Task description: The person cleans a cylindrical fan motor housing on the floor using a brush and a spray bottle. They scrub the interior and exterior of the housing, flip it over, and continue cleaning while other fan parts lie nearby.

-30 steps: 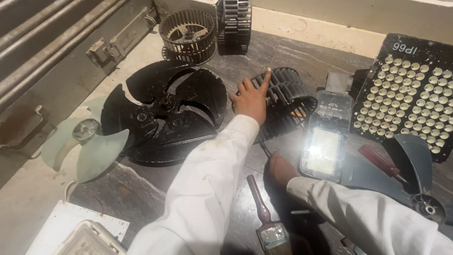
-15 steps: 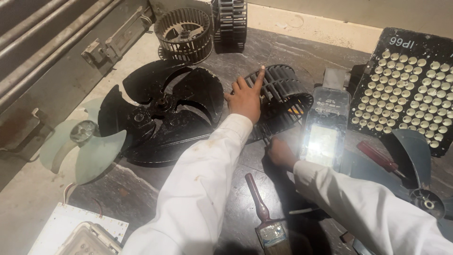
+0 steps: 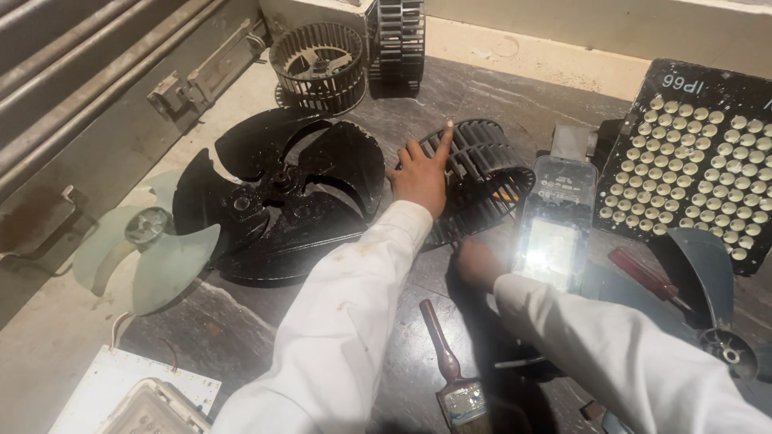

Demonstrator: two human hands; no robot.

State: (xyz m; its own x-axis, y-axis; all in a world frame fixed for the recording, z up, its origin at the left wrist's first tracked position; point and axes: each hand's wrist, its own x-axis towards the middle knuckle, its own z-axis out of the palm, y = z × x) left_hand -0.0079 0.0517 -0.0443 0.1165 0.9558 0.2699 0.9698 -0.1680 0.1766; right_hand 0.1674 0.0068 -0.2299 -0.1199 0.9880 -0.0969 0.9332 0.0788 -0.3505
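Observation:
My left hand [image 3: 421,173] rests on the rim of a black squirrel-cage blower wheel [image 3: 485,175] lying on its side, with the index finger stretched along the top of it. My right hand [image 3: 476,264] is low beside the wheel's near edge, fingers curled; whether it grips the wheel is hidden. A lit rectangular street-lamp head [image 3: 555,223] lies just right of the wheel. A large black fan blade [image 3: 277,197] lies to the left of my left forearm.
A paintbrush [image 3: 450,378] lies between my forearms. A pale green fan blade [image 3: 141,245] sits far left, a metal blower wheel [image 3: 319,64] at the back, an LED panel [image 3: 700,157] at right, a red-handled screwdriver [image 3: 647,277] on a grey fan blade [image 3: 700,269].
The view has shifted slightly. My left hand has stayed on the black blower wheel, and the wheel has turned so its barred side shows more. My right hand has held its place.

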